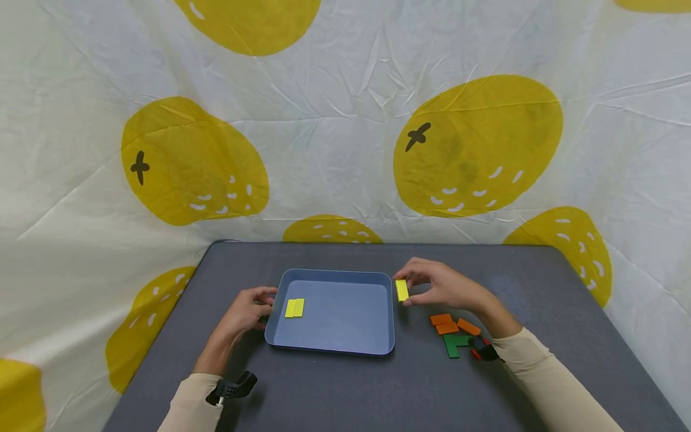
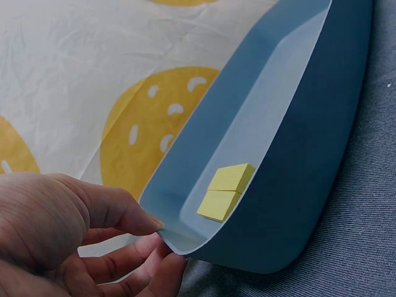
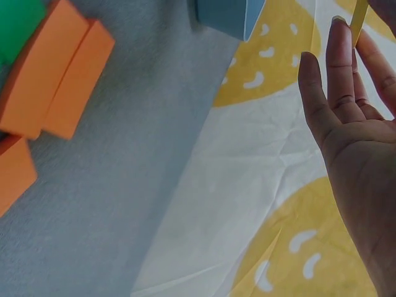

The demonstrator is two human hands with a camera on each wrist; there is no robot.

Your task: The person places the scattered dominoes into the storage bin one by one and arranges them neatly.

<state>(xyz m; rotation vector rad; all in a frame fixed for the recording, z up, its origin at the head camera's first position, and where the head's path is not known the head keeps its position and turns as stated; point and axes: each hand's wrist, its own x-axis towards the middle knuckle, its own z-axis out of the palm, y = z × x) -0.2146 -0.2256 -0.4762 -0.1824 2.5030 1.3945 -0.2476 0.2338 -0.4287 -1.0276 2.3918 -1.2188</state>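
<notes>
A person in pale sleeves works with bare hands at a dark table (image 1: 324, 393). A shallow blue-grey tray (image 1: 340, 318) lies flat in the middle, placed where both hands can reach it.

The left hand (image 1: 247, 311) pinches the tray's left wall, thumb on the rim and fingers outside and below, probably to steady it. The right hand (image 1: 439, 287) grasps a yellow block (image 1: 402, 290) just beyond the tray's right rim. Thumb and fingertips seem to take it by its two short ends, which leaves the broad face uncovered and would make it easy to set down neatly.

Inside the tray, near its left wall, two yellow blocks (image 1: 290, 308) lie flat, long sides touching. Their matching colour and alignment suggest deliberate placing, with bare tray floor to their right.

On the table to the right of the tray, below the right forearm, is a loose pile: three orange blocks (image 1: 447, 329) on the far side, green blocks (image 1: 451, 348) nearer, and red pieces (image 1: 476, 354) partly hidden by a black wrist device (image 1: 487, 350). Their uneven angles look unsorted. Behind hangs a white cloth (image 1: 329, 156) printed with yellow fruit.
</notes>
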